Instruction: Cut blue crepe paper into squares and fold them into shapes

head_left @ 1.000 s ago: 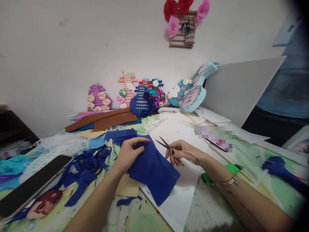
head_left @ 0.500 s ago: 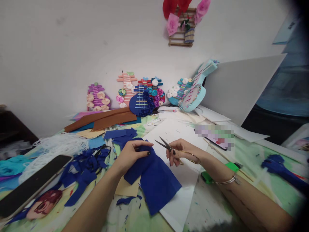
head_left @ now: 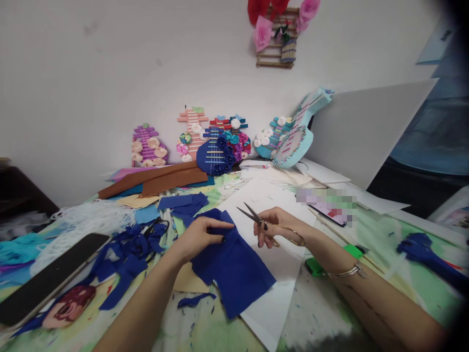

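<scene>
A dark blue sheet of crepe paper (head_left: 247,276) lies folded in overlapping layers on a white sheet (head_left: 267,313). My left hand (head_left: 203,237) rests on its upper part, fingers stretched out and thumb apart, touching the paper from above. Just right of it, my right hand (head_left: 271,227) holds scissors (head_left: 254,215) with gold handles. Their dark blades are parted and point up and left, clear of the blue paper. Beneath the crepe paper, a tan piece of paper (head_left: 188,279) peeks out, with a thin blue scrap (head_left: 196,299) below.
Blue scraps (head_left: 128,264), a phone (head_left: 51,278) and white string (head_left: 88,230) lie at left. Right of the sheet are a green-handled cutter (head_left: 315,267), a stick (head_left: 330,232) and a blue roll (head_left: 432,259). Decorated paper guitars (head_left: 214,154) lean against the wall.
My left hand has lowered slightly and flattened over the blue crepe paper, whose layers have shifted a little. My right hand, with the scissors, has barely moved.
</scene>
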`<act>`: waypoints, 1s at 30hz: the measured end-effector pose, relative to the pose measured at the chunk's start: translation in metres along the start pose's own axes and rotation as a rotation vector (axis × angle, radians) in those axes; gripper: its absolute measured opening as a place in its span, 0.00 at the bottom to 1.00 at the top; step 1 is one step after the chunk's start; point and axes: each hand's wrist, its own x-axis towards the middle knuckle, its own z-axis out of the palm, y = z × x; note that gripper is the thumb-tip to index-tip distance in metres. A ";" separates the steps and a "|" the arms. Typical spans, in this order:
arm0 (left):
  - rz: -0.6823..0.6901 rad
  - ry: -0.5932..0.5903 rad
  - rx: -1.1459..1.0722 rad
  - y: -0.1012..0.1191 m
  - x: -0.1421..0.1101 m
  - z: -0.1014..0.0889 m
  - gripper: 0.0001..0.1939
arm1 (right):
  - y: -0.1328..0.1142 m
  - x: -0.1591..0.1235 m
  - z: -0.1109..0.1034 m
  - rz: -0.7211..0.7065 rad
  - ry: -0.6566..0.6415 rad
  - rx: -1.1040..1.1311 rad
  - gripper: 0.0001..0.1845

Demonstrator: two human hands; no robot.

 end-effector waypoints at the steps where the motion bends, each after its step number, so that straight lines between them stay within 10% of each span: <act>1: 0.003 -0.007 0.019 0.000 0.000 -0.001 0.21 | 0.000 0.000 0.000 -0.001 0.004 0.001 0.21; 14: 0.098 -0.070 0.099 0.011 -0.006 -0.001 0.20 | 0.000 0.000 0.002 -0.009 0.049 0.056 0.22; 19: 0.186 -0.027 -0.048 0.012 -0.006 0.000 0.20 | 0.004 0.007 0.002 -0.034 0.281 0.102 0.20; 26: 0.202 -0.227 -0.242 0.007 -0.006 0.013 0.31 | 0.011 0.013 0.012 0.044 0.331 0.169 0.17; 30: 0.158 -0.446 -0.191 0.024 -0.001 -0.021 0.39 | 0.011 0.014 0.018 0.090 0.435 0.223 0.13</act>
